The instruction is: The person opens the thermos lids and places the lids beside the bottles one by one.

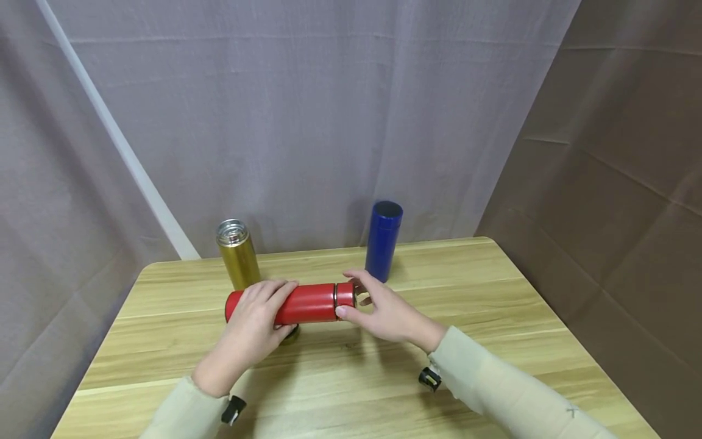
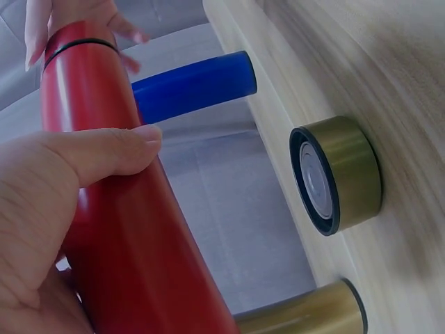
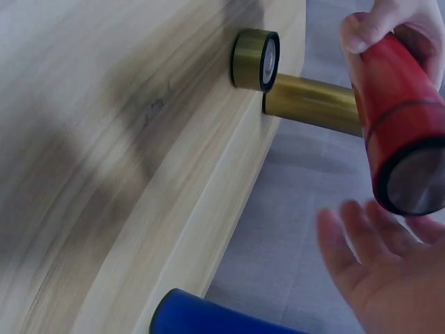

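A red thermos [image 1: 309,303] is held sideways above the table, its lid [image 1: 345,294] toward the right. My left hand [image 1: 256,320] grips its body; in the left wrist view the thumb lies across the red surface. At the lid end is my right hand [image 1: 386,311], fingers loosely spread about the lid and not closed round it in the right wrist view. Whether its thumb touches the lid I cannot tell. Under the thermos, a gold lid [image 2: 341,175] rests on the table with its inner side up, mostly hidden in the head view.
A gold thermos [image 1: 239,259] without its lid stands upright at the back left. Upright at the back, right of the middle, is a blue thermos [image 1: 382,244] with its lid on. The wooden table [image 1: 466,292] ends at a grey curtain [image 1: 307,134].
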Tool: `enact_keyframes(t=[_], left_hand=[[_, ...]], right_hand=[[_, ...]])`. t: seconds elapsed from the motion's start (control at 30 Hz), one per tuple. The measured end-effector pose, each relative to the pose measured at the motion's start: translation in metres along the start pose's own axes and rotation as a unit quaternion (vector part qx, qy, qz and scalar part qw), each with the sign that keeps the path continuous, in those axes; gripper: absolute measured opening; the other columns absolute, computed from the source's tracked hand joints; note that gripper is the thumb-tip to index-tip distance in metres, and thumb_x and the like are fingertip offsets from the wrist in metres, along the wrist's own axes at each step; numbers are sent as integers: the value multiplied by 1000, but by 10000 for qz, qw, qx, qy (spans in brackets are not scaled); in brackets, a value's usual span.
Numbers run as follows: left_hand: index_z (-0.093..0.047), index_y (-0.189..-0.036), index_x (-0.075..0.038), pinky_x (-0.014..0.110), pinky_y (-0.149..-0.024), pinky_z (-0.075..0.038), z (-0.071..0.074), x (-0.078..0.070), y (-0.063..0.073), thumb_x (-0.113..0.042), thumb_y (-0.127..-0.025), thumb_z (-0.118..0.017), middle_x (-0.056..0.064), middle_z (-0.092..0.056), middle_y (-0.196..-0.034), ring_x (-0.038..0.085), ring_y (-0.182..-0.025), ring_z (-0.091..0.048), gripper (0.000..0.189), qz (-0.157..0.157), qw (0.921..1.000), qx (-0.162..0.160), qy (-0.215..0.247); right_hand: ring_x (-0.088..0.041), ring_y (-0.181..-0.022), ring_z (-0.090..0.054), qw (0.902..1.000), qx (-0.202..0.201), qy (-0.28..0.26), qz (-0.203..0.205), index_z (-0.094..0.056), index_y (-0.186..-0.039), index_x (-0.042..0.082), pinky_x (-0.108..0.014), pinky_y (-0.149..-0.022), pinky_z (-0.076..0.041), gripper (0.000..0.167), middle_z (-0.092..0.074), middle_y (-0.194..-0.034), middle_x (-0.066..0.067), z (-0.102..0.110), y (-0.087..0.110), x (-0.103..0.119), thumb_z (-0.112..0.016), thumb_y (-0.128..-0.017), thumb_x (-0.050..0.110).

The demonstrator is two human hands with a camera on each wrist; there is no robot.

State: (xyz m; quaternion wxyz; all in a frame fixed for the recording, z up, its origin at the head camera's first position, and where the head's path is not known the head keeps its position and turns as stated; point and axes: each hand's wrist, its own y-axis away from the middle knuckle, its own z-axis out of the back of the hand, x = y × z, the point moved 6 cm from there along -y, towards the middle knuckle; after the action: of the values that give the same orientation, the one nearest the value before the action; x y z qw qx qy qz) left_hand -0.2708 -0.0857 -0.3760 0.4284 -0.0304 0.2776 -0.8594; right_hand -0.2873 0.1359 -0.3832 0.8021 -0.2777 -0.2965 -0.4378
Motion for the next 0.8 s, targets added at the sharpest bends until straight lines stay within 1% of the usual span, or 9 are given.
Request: enact_keyframes(t=[0.07,0.17,0.23,0.33,0.5,0.63,0.7,0.8], left_hand=[[-54,-136,-14,47,-102,-34,0,-1,-1,-18,-66,-88,5,-58,-125,26,-116,-51,78,-106,9999,-4,-40],[-55,-135,-14,47,-102,-32,-1,-2,-2,-16,-65,-89,5,-59,-125,26,-116,-51,77,-259,9996,-16,-134],[-56,-134,-13,48,-102,-32,-2,-3,-2,-15,-64,-89,6,-59,-125,27,-116,-51,77,-325,9993,-23,-184],[-57,-133,-11,49,-101,-32,-3,-3,-2,-15,-62,-90,6,-60,-124,28,-115,-51,78,-363,9990,-28,-256],[-57,-133,-12,48,-101,-32,-5,-3,-2,-16,-62,-90,6,-59,-123,28,-115,-51,78,-383,9984,25,-413],[-56,-134,-12,48,-100,-32,-7,-2,-1,-16,-63,-90,7,-59,-123,28,-114,-51,79,-346,9984,50,-439],[-55,-134,-12,49,-99,-33,-8,-1,-1,-17,-63,-90,7,-59,-123,29,-113,-52,79,-292,9986,60,-430],[-54,-135,-12,50,-98,-34,-8,1,-2,-20,-64,-90,8,-60,-123,29,-113,-53,80,-129,9990,149,-396]], right_hand=[[-11,-103,-57,9996,166,-112,-180,-39,-143,16,-32,-85,-50,69,-58,-116,2,-1,0,-2,-63,-89,52],[-10,-94,-60,9982,476,-64,-358,-43,-140,16,-30,-80,-51,65,-59,-109,2,-4,1,-7,-62,-90,52],[-10,-90,-61,9973,634,19,-360,-45,-138,17,-30,-77,-51,64,-59,-105,2,-6,1,-8,-63,-88,52],[-12,-90,-61,9968,760,96,-219,-46,-137,16,-30,-77,-52,66,-59,-105,4,-9,1,-7,-67,-86,52],[-10,-100,-59,9960,763,476,14,-45,-138,17,-32,-85,-50,70,-57,-113,9,-11,1,-3,-72,-82,50],[-8,-108,-55,9930,616,989,176,-44,-139,17,-33,-92,-47,70,-54,-124,7,-12,2,0,-75,-82,44],[-8,-109,-54,9900,485,1284,331,-45,-138,16,-32,-92,-47,69,-53,-125,5,-13,1,2,-76,-82,41],[-8,-107,-54,9805,228,1829,680,-46,-135,17,-31,-91,-48,64,-54,-122,4,-12,1,8,-77,-81,36]])
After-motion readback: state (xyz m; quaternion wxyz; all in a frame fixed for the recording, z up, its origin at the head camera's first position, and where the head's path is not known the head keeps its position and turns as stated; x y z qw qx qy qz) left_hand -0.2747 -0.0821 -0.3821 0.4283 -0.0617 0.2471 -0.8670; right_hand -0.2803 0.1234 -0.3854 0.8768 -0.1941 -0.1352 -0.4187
